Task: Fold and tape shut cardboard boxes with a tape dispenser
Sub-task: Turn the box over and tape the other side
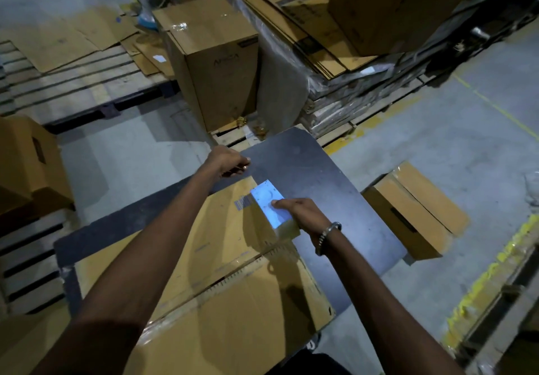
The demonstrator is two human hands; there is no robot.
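We are standing in a warehouse packing area: sealed cardboard boxes point(217, 62) and flattened cartons point(315, 21) are sitting on wooden pallets point(73, 88), and yellow lines point(495, 106) are running across the bare concrete floor point(455, 152) around our dark counter point(309, 164).

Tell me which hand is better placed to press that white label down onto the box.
Right. The right hand already rests on the white label on the cardboard box, thumb on its face. The left hand is at the box's far edge, away from the label.
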